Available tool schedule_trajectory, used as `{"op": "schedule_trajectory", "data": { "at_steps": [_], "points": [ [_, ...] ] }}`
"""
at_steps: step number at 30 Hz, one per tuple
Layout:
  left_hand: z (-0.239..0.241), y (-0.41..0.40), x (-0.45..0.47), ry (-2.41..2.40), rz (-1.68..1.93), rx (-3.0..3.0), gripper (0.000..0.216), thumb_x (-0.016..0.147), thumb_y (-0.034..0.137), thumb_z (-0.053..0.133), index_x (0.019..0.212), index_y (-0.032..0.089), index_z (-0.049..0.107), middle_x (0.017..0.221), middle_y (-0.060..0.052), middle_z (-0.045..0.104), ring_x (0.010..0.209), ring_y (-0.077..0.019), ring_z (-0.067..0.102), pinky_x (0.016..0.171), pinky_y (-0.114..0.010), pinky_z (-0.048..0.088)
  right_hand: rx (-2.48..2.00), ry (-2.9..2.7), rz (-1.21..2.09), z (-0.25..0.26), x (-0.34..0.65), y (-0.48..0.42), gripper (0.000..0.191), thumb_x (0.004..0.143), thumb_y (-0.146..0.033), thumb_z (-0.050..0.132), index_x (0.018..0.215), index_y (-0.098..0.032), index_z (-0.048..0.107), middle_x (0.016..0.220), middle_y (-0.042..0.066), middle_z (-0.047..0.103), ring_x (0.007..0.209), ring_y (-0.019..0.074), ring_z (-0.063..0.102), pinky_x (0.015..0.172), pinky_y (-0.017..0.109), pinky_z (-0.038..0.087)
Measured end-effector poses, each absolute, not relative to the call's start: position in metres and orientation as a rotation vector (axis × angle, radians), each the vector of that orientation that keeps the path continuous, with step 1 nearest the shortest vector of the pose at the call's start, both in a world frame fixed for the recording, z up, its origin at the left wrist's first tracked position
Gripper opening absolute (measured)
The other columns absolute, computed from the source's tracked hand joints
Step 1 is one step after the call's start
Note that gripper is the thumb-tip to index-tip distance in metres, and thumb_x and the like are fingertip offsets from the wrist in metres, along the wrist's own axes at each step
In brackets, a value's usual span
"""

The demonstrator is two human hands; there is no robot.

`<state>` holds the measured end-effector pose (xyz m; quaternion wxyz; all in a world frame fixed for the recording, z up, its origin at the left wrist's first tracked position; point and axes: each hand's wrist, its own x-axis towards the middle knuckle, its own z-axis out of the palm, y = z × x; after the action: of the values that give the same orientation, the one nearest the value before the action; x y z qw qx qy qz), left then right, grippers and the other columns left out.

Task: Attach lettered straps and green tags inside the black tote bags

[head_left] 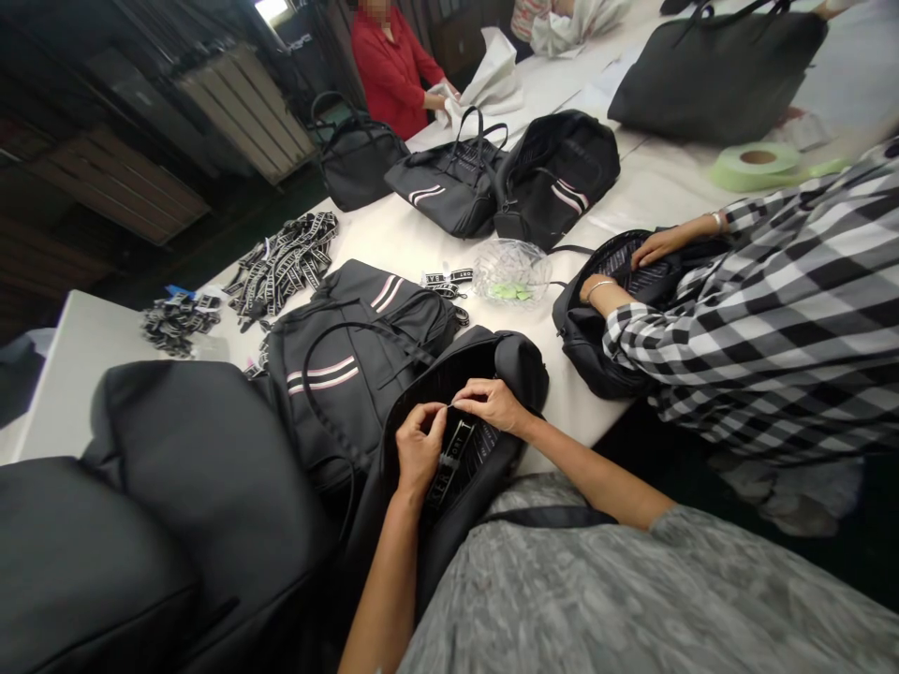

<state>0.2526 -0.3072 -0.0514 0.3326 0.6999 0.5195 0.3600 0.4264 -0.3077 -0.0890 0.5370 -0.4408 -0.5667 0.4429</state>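
A pale counter (105,356) runs from the near left toward the far right, under a cloth-like cover. Beyond its left edge the room is dim, with beige panelled cabinets (245,112) standing on a dark floor. At the far side a person in a red top (393,70) handles white sheeting (492,80); to the right, a co-worker in a checked shirt (787,290) has both hands inside a black bag (604,360). Other black bags with striped bands stand along the counter, near a heap of printed straps (291,262), a clear plastic bag (511,271) with green pieces, and a roll of green tape (762,164).

The open bag (523,365) lies at the counter's near edge, against the wearer's body, its mouth turned up and a lettered strap (449,463) showing inside. Over that mouth, the left hand (418,459) and right hand (498,407) meet, thumb and forefinger of each closed in a pinch. The fingers grip a thin piece (450,405) between them, too small to identify.
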Motion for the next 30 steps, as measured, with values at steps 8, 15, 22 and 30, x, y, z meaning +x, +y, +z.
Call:
{"op": "schedule_trajectory", "data": {
  "at_steps": [8,15,22,30],
  "points": [
    [-0.05,-0.31,0.256,1.361,0.954,1.931,0.015,0.085,0.032,0.059,0.085,0.019,0.067,0.081,-0.002,0.066,0.073,-0.014,0.06,0.069,-0.025,0.046,-1.033,-1.367,1.064,-0.089,0.427,-0.307,0.023,0.081,-0.038,0.065,0.082,-0.017,0.073,0.077,0.003,0.064,0.072,0.0144,0.057,0.065,0.026,0.043],
    [-0.049,-0.31,0.257,1.38,0.973,1.829,0.018,0.085,0.035,0.059,0.085,0.019,0.068,0.081,-0.003,0.068,0.074,-0.0154,0.062,0.072,-0.026,0.048,-1.062,-1.334,1.118,-0.09,0.426,-0.307,0.024,0.081,-0.039,0.064,0.082,-0.015,0.071,0.077,0.003,0.065,0.07,0.0143,0.056,0.064,0.027,0.044],
    [-0.053,-0.314,0.263,1.42,1.028,1.965,0.016,0.085,0.032,0.06,0.083,0.019,0.066,0.077,-0.002,0.066,0.07,-0.014,0.061,0.069,-0.026,0.047,-1.136,-1.216,1.141,-0.093,0.421,-0.307,0.023,0.076,-0.037,0.068,0.08,-0.014,0.065,0.07,0.0,0.061,0.061,0.0104,0.051,0.056,0.023,0.041],
    [-0.057,-0.315,0.271,1.506,1.113,1.963,0.014,0.085,0.03,0.059,0.082,0.018,0.065,0.077,-0.002,0.065,0.07,-0.0138,0.06,0.07,-0.026,0.047,-1.002,-0.961,1.377,-0.099,0.411,-0.309,0.03,0.067,-0.038,0.076,0.08,-0.014,0.064,0.072,0.001,0.065,0.065,0.0123,0.06,0.065,0.026,0.05]
  ]
}}
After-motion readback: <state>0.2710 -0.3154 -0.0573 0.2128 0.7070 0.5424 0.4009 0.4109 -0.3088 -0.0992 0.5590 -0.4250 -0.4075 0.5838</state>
